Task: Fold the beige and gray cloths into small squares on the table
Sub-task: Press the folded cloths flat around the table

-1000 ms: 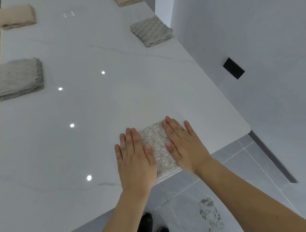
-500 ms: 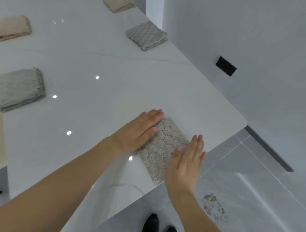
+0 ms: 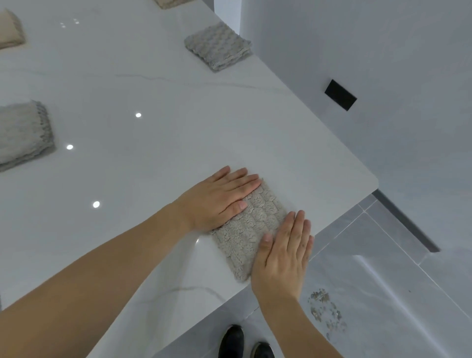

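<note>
the left hand (image 3: 221, 198) lies flat with straight fingers held together, pressing on the far left edge of a small folded gray cloth (image 3: 251, 227). the right hand (image 3: 283, 255) also lies flat, fingers straight and close together, pressing on the cloth's near right edge, with part of the palm reaching past the tabletop's edge over the floor. neither hand grips anything. the cloth sits between the two hands as a small, thick, fuzzy square, lying on the white glossy tabletop (image 3: 153, 158) just beside its near edge and near the rounded corner.

taking that cloth as the landmark: another folded gray cloth (image 3: 218, 46) lies well beyond it, near the far right edge of the tabletop. a third folded gray cloth (image 3: 23, 133) lies well away to its left, cut off by the picture's side. a folded beige cloth (image 3: 10, 30) lies far off to the upper left, and a second beige cloth (image 3: 169, 3) shows only as a sliver at the top edge. below the cloth, past the tabletop's edge, is gray tiled floor (image 3: 383, 293) with a speckled stain (image 3: 327, 311) and the tips of two black shoes (image 3: 245, 342). to its upper right, a black rectangular plate (image 3: 340, 95) sits on the pale wall.
</note>
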Demonstrator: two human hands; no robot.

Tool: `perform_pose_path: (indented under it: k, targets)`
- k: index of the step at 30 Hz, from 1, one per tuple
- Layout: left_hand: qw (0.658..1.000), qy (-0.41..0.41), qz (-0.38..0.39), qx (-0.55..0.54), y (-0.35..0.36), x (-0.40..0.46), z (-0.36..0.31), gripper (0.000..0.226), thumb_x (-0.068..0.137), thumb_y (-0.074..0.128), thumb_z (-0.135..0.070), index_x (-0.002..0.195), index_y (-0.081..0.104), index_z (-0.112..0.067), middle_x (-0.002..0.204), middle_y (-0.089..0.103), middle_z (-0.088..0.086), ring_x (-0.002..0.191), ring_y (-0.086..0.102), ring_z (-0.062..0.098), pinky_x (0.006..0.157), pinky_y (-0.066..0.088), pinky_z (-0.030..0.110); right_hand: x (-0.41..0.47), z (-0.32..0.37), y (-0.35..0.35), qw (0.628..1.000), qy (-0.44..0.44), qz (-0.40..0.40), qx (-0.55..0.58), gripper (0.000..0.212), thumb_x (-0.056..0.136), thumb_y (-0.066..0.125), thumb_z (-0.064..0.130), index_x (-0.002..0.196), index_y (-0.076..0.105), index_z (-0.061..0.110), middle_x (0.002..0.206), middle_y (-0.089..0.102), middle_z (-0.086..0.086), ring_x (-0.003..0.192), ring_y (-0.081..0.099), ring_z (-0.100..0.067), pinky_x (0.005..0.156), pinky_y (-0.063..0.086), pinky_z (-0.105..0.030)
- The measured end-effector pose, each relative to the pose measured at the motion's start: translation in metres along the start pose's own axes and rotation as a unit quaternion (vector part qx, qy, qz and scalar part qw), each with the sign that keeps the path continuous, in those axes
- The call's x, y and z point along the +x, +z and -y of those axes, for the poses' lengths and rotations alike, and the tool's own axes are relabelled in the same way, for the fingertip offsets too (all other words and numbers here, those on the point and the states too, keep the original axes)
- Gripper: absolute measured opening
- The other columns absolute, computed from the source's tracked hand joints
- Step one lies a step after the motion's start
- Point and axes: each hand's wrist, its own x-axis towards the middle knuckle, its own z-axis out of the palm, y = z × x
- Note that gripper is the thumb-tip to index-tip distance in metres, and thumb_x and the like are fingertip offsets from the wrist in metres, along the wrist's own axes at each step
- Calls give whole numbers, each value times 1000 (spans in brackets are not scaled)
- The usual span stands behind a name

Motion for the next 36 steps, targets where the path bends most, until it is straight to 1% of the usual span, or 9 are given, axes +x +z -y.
perform_pose_path:
  k: [4,6,7,10,15,19,25,29,36]
  targets:
    - [999,-13,33,16,-8,2,0,62,100,2,-52,157,-1,-28,164,1,-11,150,-9,7,122,-5,35,11,-17,-21,996,-18,56,-64,70,92,-11,51,151,-11,13,160,-17,0,145,-22,-12,120,-13,-37]
    - [998,-54,33,25,-15,3,-1,66,97,-4,-55,157,-1,-26,164,0,-9,150,-10,8,122,-5,33,24,-21,-40,993,-15,81,-87,76,87,-16,51,152,-10,12,161,-17,-2,146,-21,-12,119,-15,-35]
    - [996,-82,13,26,-19,5,-2,67,98,-3,-54,157,3,-23,165,3,-6,150,-7,9,122,-4,33,32,-24,-51,991,-12,91,-93,77,87,-16,50,152,-10,11,161,-17,-2,146,-21,-13,118,-16,-34]
    - [988,-137,-50,51,-31,13,-17,66,101,4,-48,156,15,-13,164,14,3,151,4,17,123,3,36,53,-32,-80,987,-26,110,-117,67,96,-1,46,153,-11,10,160,-20,-3,146,-21,-14,119,-14,-33]
    - [987,-150,-43,48,-63,45,-60,67,99,-1,-43,156,8,-9,165,4,6,152,-2,20,123,0,37,82,-36,-124,989,-17,98,-113,64,102,11,40,152,-14,10,160,-22,-4,146,-21,-16,119,-12,-34]
    - [988,-119,-68,67,-106,87,-99,60,105,11,-39,156,1,-9,165,-3,6,151,-7,20,123,-2,37,99,-40,-176,991,-1,76,-113,64,103,15,38,153,-10,8,161,-18,-5,148,-17,-17,120,-11,-35]
    - [990,-47,-108,77,-174,155,-168,59,106,12,-37,156,5,-8,165,2,8,151,-6,21,123,-3,37,119,-69,-265,992,21,39,-115,62,103,16,36,153,-8,7,161,-14,-7,148,-13,-19,120,-9,-35]
    - [990,-18,-111,89,-209,205,-223,63,102,5,-40,156,4,-8,165,0,7,151,-7,20,123,-3,38,131,-108,-334,992,32,-4,-124,61,103,16,35,154,-5,7,162,-11,-8,149,-13,-21,120,-8,-37]
    - [985,41,-139,92,-257,285,-306,60,106,14,-39,157,5,-9,165,0,5,151,-7,19,121,-8,34,157,-161,-425,987,26,-46,-153,62,103,15,35,154,-6,6,161,-14,-7,148,-16,-21,120,-10,-37]
